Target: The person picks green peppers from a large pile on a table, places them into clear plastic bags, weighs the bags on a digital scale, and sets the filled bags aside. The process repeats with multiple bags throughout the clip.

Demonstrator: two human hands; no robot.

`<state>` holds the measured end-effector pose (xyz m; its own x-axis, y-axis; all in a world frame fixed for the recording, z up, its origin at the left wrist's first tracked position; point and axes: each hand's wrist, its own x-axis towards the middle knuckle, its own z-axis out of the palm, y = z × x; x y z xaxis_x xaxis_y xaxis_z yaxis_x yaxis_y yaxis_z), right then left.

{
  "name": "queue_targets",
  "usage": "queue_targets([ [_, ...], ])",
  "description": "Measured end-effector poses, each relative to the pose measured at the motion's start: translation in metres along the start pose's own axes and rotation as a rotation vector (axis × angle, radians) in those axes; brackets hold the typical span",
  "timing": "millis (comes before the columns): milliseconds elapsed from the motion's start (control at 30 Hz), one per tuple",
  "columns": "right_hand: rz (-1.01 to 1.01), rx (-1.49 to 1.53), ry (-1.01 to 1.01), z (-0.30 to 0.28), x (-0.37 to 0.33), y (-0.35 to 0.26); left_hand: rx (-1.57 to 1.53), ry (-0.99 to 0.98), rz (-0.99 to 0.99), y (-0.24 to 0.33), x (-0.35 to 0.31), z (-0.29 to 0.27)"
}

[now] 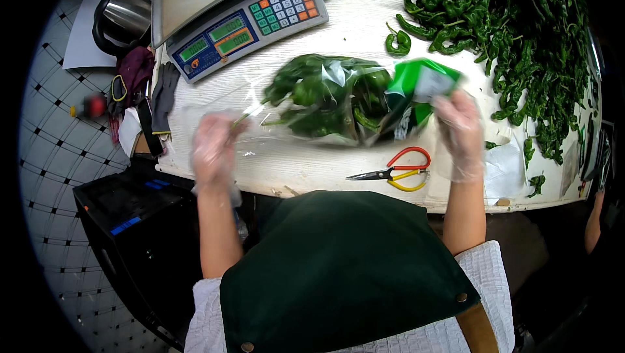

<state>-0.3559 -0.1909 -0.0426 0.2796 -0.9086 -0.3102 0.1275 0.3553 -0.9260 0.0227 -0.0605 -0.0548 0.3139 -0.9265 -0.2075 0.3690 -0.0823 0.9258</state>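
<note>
A clear plastic bag (325, 96) filled with green peppers lies across the white table (306, 167); its right end is printed green and white. My left hand (213, 145), in a thin clear glove, grips the bag's open left end. My right hand (461, 128), also gloved, holds the bag's printed right end. The bag is stretched between both hands just above the tabletop.
A weighing scale (241, 11) with a keypad stands at the back left. A big heap of loose green peppers (514, 34) covers the back right. Red-and-yellow scissors (397, 171) lie near the front edge. A black bin (130, 223) stands left below the table; a metal kettle (124, 14) sits beyond.
</note>
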Motion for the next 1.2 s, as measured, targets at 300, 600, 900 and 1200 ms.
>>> queue_targets([
  [300, 0.128, 0.101, 0.167, -0.015, -0.01, 0.04, -0.043, 0.197, -0.311, -0.029, -0.039, -0.05],
  [600, 0.304, 0.055, 0.185, -0.005, 0.0, 0.042, -0.044, 0.438, -0.556, -0.03, -0.005, -0.024],
  [900, 0.21, -0.498, 0.084, -0.015, 0.025, 0.034, 0.417, 0.282, -0.627, -0.036, -0.022, 0.005],
  [1200, -0.893, -1.246, 0.462, 0.049, 0.113, -0.101, 0.779, -0.681, -0.382, -0.029, -0.061, 0.068],
])
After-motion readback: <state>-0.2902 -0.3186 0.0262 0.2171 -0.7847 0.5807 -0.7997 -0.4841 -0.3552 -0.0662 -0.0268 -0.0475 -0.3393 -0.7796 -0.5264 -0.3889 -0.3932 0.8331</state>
